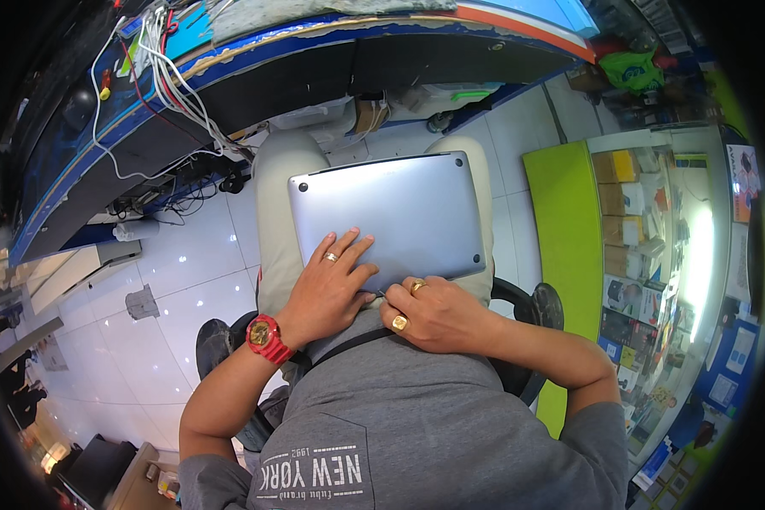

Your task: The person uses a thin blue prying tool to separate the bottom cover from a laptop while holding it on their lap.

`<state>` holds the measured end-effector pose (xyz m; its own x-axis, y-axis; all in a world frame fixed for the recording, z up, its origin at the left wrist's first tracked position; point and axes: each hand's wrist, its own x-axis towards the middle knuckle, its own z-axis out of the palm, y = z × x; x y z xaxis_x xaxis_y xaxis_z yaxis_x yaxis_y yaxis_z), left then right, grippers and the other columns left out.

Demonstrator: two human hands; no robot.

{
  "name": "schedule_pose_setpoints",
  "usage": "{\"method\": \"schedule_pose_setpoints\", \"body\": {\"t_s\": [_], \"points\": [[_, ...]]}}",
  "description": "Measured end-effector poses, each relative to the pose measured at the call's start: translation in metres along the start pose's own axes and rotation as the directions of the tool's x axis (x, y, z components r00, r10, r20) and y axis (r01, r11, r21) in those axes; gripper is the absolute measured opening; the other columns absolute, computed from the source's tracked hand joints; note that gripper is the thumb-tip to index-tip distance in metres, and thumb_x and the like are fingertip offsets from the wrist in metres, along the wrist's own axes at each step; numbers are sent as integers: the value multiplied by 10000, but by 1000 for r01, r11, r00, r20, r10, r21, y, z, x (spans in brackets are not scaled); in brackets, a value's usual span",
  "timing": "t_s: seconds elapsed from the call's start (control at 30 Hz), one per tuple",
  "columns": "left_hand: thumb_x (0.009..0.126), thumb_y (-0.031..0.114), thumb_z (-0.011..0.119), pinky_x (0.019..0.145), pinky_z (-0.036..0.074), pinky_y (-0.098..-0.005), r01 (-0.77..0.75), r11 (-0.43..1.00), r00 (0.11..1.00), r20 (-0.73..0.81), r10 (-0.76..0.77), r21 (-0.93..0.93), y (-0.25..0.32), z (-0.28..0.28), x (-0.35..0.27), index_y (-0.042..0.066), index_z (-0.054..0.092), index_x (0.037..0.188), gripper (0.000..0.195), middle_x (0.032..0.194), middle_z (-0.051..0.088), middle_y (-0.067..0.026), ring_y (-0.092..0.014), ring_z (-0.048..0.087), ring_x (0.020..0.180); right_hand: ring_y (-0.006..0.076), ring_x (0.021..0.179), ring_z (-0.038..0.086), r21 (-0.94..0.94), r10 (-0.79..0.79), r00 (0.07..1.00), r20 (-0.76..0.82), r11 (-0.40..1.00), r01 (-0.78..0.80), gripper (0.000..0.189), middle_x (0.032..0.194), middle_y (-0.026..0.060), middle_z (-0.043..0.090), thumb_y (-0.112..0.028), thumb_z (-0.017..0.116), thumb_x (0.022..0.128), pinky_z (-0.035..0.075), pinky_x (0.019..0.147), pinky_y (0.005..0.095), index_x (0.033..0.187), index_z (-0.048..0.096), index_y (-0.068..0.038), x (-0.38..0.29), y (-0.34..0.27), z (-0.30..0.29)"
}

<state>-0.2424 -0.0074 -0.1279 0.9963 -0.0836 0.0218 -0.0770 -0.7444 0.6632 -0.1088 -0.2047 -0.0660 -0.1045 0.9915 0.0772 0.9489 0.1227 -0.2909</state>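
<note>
A silver laptop [395,210] lies underside up across my lap, its hinge side away from me. Dark round rubber feet show at three of its corners. My left hand [331,290], with a red watch at the wrist, rests on the bottom panel near the close edge, fingers spread and thumb by that edge. Close beside it, my right hand [430,312] pinches a small thin tool [381,293] at the laptop's near edge. Only the tool's tip shows; the fingers hide the rest, so its kind is unclear.
Ahead stands a blue-edged workbench [280,38] with a bundle of white cables [166,70] hanging off it. A lime-green panel [561,255] and a glass display case [650,268] of boxed goods stand at the right. Chair armrests [545,306] flank me.
</note>
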Motion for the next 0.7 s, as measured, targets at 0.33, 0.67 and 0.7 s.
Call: {"method": "schedule_pose_setpoints", "body": {"t_s": [0.33,0.67,0.7], "points": [[856,196,842,1288,297,-594,4,1000,1000,3,-4,6,-1,1,-1,79,704,1243,427,1583,519,-186,-412,399,1544,202,728,644,-52,54,998,35,997,-52,163,858,65,541,-203,646,924,530,584,346,958,617,-47,2,-5,-8],[860,212,846,1287,294,-599,3,1000,1000,8,-3,7,-1,1,-1,80,701,1243,431,1582,519,-185,-412,401,1545,159,658,616,-96,59,995,77,994,-52,146,851,51,527,-195,646,937,504,518,314,957,629,-51,-3,-8,-2],[859,213,847,1287,293,-599,3,1000,1000,8,-3,4,-1,1,-1,79,700,1242,431,1582,519,-185,-412,401,1545,157,660,615,-81,72,992,101,995,-64,145,849,49,524,-192,647,933,503,519,311,957,628,-50,-5,-9,-2]]}}
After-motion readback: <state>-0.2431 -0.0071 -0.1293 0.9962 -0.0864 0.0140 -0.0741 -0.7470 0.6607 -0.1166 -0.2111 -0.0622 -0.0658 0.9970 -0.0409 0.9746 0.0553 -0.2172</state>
